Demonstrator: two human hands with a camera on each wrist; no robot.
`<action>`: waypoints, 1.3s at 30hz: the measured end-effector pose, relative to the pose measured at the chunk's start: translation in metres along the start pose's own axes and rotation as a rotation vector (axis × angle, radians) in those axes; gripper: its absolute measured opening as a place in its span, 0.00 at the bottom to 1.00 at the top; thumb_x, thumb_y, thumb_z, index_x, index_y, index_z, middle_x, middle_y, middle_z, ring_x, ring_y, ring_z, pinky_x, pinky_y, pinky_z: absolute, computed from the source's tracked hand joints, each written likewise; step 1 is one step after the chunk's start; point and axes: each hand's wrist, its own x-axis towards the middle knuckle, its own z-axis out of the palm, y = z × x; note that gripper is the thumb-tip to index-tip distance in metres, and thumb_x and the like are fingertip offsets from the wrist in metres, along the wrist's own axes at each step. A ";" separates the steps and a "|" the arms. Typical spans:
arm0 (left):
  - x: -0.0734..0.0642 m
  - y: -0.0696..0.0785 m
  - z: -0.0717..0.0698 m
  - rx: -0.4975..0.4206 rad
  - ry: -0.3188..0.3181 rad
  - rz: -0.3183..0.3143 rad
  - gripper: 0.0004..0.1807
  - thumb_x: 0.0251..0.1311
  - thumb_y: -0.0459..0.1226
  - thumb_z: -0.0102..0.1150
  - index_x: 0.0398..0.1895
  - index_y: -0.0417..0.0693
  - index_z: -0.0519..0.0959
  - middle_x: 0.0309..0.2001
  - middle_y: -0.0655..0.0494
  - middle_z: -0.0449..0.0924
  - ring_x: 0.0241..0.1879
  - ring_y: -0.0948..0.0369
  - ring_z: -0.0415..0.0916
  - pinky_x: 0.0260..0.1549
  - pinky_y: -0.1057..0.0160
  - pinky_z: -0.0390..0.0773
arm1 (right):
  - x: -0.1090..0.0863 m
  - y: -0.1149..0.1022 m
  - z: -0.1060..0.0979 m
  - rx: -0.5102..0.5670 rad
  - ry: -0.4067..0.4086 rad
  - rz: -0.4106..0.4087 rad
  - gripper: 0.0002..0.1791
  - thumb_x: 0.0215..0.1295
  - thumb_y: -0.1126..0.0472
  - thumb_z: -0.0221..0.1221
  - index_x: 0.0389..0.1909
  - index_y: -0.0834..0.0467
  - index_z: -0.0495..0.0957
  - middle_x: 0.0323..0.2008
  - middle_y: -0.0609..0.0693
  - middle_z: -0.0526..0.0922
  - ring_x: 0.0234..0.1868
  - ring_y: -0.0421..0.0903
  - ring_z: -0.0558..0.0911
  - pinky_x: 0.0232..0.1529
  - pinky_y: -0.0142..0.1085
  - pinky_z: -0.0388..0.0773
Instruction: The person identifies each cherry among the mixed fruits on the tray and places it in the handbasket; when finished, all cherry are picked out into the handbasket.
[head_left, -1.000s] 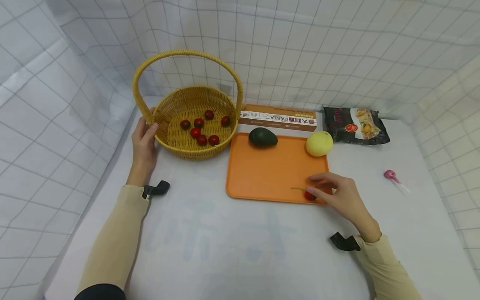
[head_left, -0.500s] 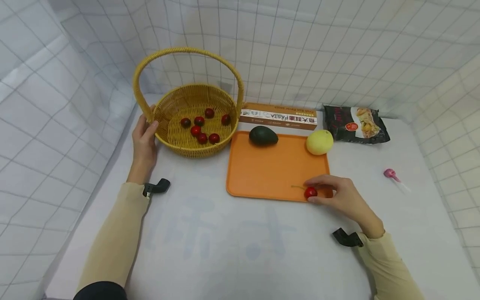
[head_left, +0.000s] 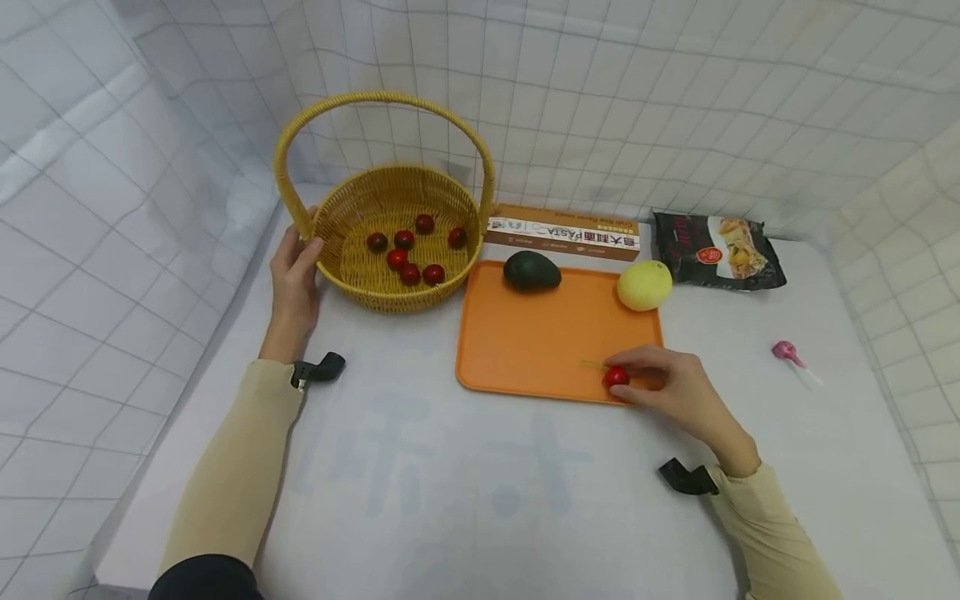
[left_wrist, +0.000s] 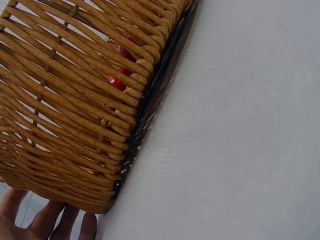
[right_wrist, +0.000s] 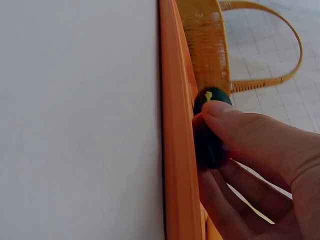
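My left hand (head_left: 294, 287) grips the left side of a yellow wicker basket (head_left: 393, 302) where its tall handle meets the rim, thumb on the front. In the left wrist view its fingers (left_wrist: 65, 222) lie against the woven wall. Several dark red cherries (head_left: 410, 274) lie inside. My right hand (head_left: 678, 387) pinches a red cherry (head_left: 616, 377) between thumb and fingers, over the front right corner of an orange tray (head_left: 532, 342). A thin stem points left from this cherry. In the right wrist view the thumb (right_wrist: 250, 127) partly covers the dark-looking fruit.
A dark green avocado (head_left: 532, 271) lies at the tray's back left, a round yellow fruit (head_left: 644, 286) at its back right. Behind stand a pasta box (head_left: 566, 234) and a black food packet (head_left: 718, 252). A pink lollipop (head_left: 785, 351) lies far right. White gridded cloth walls enclose the table.
The cherry in my right hand has shifted slightly left and back over the tray, and more of it shows between the fingers. My left hand stays on the basket; the head view has shifted a little.
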 end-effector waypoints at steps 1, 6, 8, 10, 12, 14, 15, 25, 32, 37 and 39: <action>0.001 0.000 0.001 0.002 -0.003 0.002 0.29 0.73 0.37 0.57 0.76 0.47 0.71 0.73 0.44 0.70 0.74 0.51 0.64 0.75 0.62 0.59 | 0.003 -0.002 0.001 -0.002 0.001 -0.007 0.21 0.61 0.57 0.77 0.55 0.45 0.88 0.51 0.41 0.89 0.50 0.38 0.86 0.56 0.25 0.76; 0.003 0.001 0.005 0.008 0.000 0.009 0.28 0.72 0.38 0.58 0.75 0.48 0.73 0.73 0.44 0.71 0.72 0.51 0.64 0.73 0.62 0.60 | 0.022 -0.013 0.004 -0.005 -0.003 -0.063 0.20 0.60 0.59 0.77 0.54 0.48 0.88 0.50 0.42 0.90 0.48 0.41 0.88 0.54 0.37 0.83; 0.004 0.001 0.006 0.005 -0.003 0.006 0.28 0.72 0.38 0.58 0.75 0.48 0.73 0.73 0.44 0.71 0.72 0.52 0.65 0.73 0.62 0.60 | 0.031 -0.019 0.005 0.018 -0.008 -0.086 0.21 0.59 0.61 0.77 0.54 0.52 0.88 0.50 0.45 0.90 0.48 0.44 0.89 0.53 0.42 0.85; 0.004 0.000 0.007 -0.008 -0.003 -0.003 0.28 0.72 0.37 0.59 0.75 0.48 0.73 0.72 0.44 0.71 0.72 0.52 0.65 0.74 0.61 0.60 | 0.040 -0.024 0.007 0.053 -0.012 -0.100 0.21 0.58 0.64 0.77 0.54 0.55 0.88 0.50 0.47 0.90 0.49 0.48 0.89 0.52 0.45 0.85; 0.004 -0.002 0.008 -0.016 -0.002 -0.008 0.28 0.72 0.36 0.59 0.75 0.47 0.73 0.71 0.44 0.72 0.71 0.52 0.66 0.74 0.61 0.60 | 0.048 -0.030 0.008 0.096 -0.010 -0.110 0.22 0.58 0.66 0.77 0.54 0.58 0.87 0.51 0.50 0.90 0.51 0.51 0.89 0.53 0.47 0.85; 0.004 -0.003 0.008 -0.017 -0.002 -0.010 0.28 0.72 0.36 0.59 0.75 0.47 0.73 0.71 0.45 0.73 0.71 0.51 0.66 0.73 0.61 0.62 | 0.056 -0.038 0.009 0.130 0.000 -0.114 0.22 0.58 0.68 0.76 0.55 0.59 0.87 0.52 0.51 0.90 0.52 0.53 0.88 0.54 0.48 0.84; 0.004 -0.004 0.008 -0.016 -0.004 -0.010 0.28 0.73 0.36 0.59 0.75 0.47 0.73 0.71 0.44 0.72 0.71 0.50 0.67 0.73 0.61 0.62 | 0.060 -0.041 0.010 0.138 0.011 -0.113 0.22 0.58 0.68 0.76 0.55 0.59 0.87 0.52 0.51 0.90 0.53 0.53 0.88 0.55 0.48 0.84; 0.004 -0.001 0.003 -0.002 0.012 -0.007 0.28 0.72 0.37 0.60 0.74 0.48 0.74 0.69 0.46 0.74 0.68 0.52 0.68 0.71 0.61 0.63 | 0.116 -0.090 0.032 0.206 0.096 -0.149 0.19 0.63 0.62 0.74 0.55 0.57 0.87 0.52 0.50 0.89 0.51 0.49 0.89 0.56 0.43 0.84; 0.001 0.000 0.000 -0.017 0.016 -0.020 0.28 0.72 0.38 0.60 0.75 0.49 0.74 0.70 0.47 0.74 0.71 0.52 0.67 0.72 0.63 0.62 | 0.161 -0.125 0.060 0.272 0.120 -0.167 0.18 0.65 0.59 0.73 0.55 0.57 0.86 0.52 0.49 0.89 0.51 0.46 0.90 0.54 0.42 0.85; 0.002 0.000 -0.001 -0.008 0.020 -0.022 0.28 0.71 0.39 0.59 0.74 0.49 0.74 0.69 0.46 0.75 0.68 0.52 0.69 0.72 0.59 0.60 | 0.192 -0.145 0.073 0.260 0.114 -0.167 0.16 0.66 0.60 0.73 0.53 0.59 0.87 0.51 0.52 0.89 0.50 0.47 0.89 0.51 0.34 0.84; 0.003 -0.001 0.000 -0.007 0.018 -0.022 0.28 0.71 0.39 0.59 0.74 0.49 0.75 0.69 0.47 0.75 0.67 0.52 0.69 0.72 0.58 0.59 | 0.205 -0.151 0.079 0.242 0.098 -0.162 0.17 0.66 0.61 0.72 0.53 0.61 0.87 0.51 0.53 0.89 0.50 0.47 0.89 0.51 0.31 0.84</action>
